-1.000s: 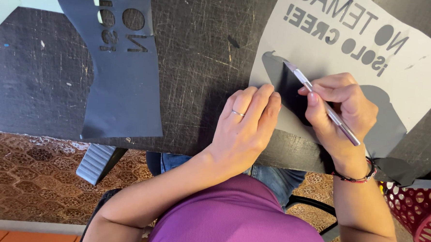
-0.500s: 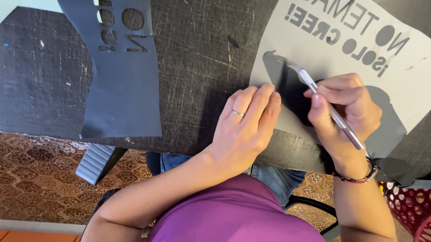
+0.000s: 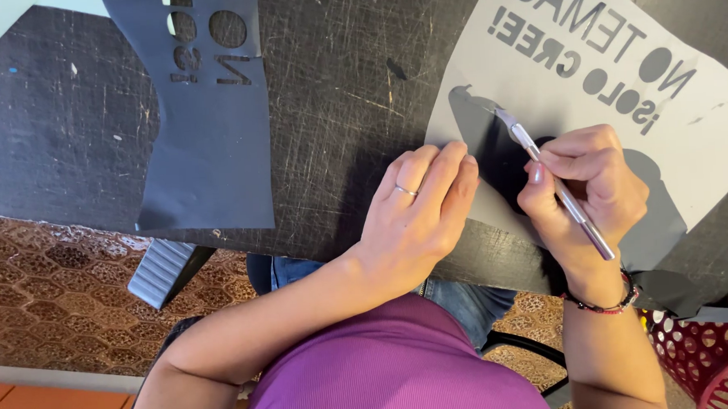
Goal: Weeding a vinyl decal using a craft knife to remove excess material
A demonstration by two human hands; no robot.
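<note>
A pale grey vinyl sheet [image 3: 688,133] with dark lettering and a dark figure shape lies on the black scratched table [image 3: 350,74]. My right hand [image 3: 584,191] grips a slim silver craft knife [image 3: 555,184] like a pen, its tip touching the top edge of the dark shape. My left hand [image 3: 418,214], a ring on one finger, lies flat with fingertips pressing the sheet's left edge beside the knife.
A dark peeled stencil sheet [image 3: 209,113] with cut-out letters lies on the table's left part. A red perforated basket [image 3: 706,361] stands at the lower right. Patterned floor [image 3: 49,292] and a grey table leg [image 3: 166,270] show below the table edge.
The knife tip has moved up and left along the dark shape toward its top corner. My left hand has stayed pressed on the sheet's edge.
</note>
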